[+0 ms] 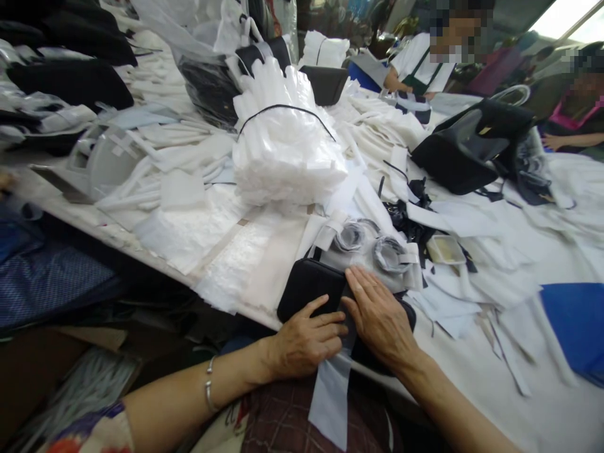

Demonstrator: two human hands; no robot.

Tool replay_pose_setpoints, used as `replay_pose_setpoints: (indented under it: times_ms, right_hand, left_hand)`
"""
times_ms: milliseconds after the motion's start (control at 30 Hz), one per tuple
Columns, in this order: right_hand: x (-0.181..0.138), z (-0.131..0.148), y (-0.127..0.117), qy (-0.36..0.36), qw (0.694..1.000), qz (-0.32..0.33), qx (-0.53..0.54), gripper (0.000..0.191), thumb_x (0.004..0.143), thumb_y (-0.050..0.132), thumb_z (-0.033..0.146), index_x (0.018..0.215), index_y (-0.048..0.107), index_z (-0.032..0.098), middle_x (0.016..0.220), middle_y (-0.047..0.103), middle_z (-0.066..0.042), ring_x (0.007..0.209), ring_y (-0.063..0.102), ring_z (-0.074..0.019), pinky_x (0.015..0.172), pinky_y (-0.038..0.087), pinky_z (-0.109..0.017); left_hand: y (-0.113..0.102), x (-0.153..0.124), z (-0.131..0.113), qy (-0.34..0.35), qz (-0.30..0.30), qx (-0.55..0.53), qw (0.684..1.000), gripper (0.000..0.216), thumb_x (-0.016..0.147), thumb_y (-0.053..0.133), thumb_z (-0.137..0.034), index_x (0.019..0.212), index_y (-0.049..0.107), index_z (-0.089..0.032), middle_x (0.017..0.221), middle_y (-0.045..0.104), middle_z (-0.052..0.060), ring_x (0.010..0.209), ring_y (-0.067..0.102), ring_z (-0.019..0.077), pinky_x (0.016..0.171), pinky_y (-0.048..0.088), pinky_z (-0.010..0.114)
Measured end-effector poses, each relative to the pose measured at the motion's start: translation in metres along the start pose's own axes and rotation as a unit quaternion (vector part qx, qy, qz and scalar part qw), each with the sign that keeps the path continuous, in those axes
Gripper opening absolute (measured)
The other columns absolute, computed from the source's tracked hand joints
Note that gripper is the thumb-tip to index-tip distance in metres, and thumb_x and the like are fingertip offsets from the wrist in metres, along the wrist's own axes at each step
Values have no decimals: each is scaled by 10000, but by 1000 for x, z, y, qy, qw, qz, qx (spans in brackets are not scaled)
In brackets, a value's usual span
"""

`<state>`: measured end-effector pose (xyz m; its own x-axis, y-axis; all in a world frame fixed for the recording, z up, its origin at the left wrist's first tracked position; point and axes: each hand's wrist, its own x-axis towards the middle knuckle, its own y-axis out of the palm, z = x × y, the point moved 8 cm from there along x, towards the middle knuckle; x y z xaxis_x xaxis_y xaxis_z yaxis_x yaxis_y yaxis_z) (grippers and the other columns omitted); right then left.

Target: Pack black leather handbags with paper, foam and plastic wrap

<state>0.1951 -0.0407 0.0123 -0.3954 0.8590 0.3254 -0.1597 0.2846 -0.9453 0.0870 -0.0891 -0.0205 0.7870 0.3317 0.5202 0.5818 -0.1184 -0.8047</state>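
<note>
A black bag [309,286] lies at the table's front edge, partly covered by my hands. My left hand [306,340] rests on its near side with the fingers stretched out. Flat beside it, my right hand [380,314] presses on the bag with its fingers extended. Between the hands runs a pale translucent strip [333,396], which passes over the front edge and hangs toward my lap. Just beyond the bag are two coiled rings [389,255] in clear wrapping with white pieces around parts of them.
A banded stack of white foam sheets [287,145] stands beyond the bag. Right of it lie a black handbag [472,145], a small clear box [446,249], paper scraps and a blue sheet [576,327]. A co-worker [419,69] is across the table; another sits at far right.
</note>
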Motion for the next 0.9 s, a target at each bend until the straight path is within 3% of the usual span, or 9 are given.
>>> replay_pose_setpoints:
  times_ms: [200, 333, 433, 567, 667, 733, 900]
  right_hand:
    - [1, -16, 10, 49, 999, -3, 1, 385, 964, 501, 283, 1290, 566, 87, 1265, 648, -188, 1171, 614, -291, 990, 506, -434]
    - [-8, -11, -4, 32, 998, -40, 31, 424, 974, 465, 245, 1380, 490, 126, 1378, 577, -158, 1328, 487, -267, 1113, 390, -481]
    - [-11, -10, 0, 54, 998, -18, 7, 476, 971, 485, 284, 1410, 455, 103, 1426, 528, -178, 1374, 426, -298, 1142, 319, -540]
    - [-9, -16, 11, 76, 997, 18, 19, 481, 957, 523, 313, 1371, 495, 70, 1386, 560, -198, 1310, 496, -318, 1086, 396, -528]
    - [-18, -18, -8, 62, 992, -35, 101, 380, 958, 507, 237, 1319, 555, 126, 1357, 592, -153, 1296, 516, -268, 1098, 416, -477]
    - [-34, -10, -24, 38, 984, -51, 165, 375, 955, 448, 141, 1308, 568, 182, 1332, 612, -112, 1292, 520, -215, 1084, 449, -425]
    - [-70, 37, -37, -43, 982, 48, 177, 556, 877, 487, 106, 1422, 460, 211, 1384, 573, -100, 1331, 477, -242, 1094, 436, -501]
  left_hand:
    - [-2, 3, -1, 5, -8, 23, 1000, 179, 954, 459, -126, 893, 623, -164, 1229, 684, 26, 1267, 536, 166, 1201, 243, 445]
    - [0, 1, -2, 0, -23, 20, 1000, 189, 960, 445, -121, 907, 620, -170, 1179, 709, 27, 1230, 567, 129, 1173, 290, 387]
    - [0, 2, -1, -12, -12, 8, 1000, 187, 961, 437, -134, 937, 619, -173, 1157, 718, 33, 1219, 578, 126, 1150, 313, 375]
    - [-1, 6, 1, -21, 11, 3, 1000, 177, 948, 445, -136, 980, 616, -168, 1151, 719, 44, 1202, 592, 140, 1113, 347, 374]
    - [-3, 7, 4, -28, 3, 2, 1000, 206, 956, 426, -138, 1032, 616, -166, 1149, 719, 56, 1164, 616, 138, 1051, 394, 347]
    - [-3, 7, 5, -31, -5, 5, 1000, 229, 971, 406, -146, 1056, 617, -170, 1147, 720, 62, 1144, 627, 132, 1018, 410, 330]
    - [1, 7, 6, -46, -12, 21, 999, 198, 964, 437, -177, 1008, 630, -165, 1132, 724, 72, 1072, 658, 138, 976, 415, 330]
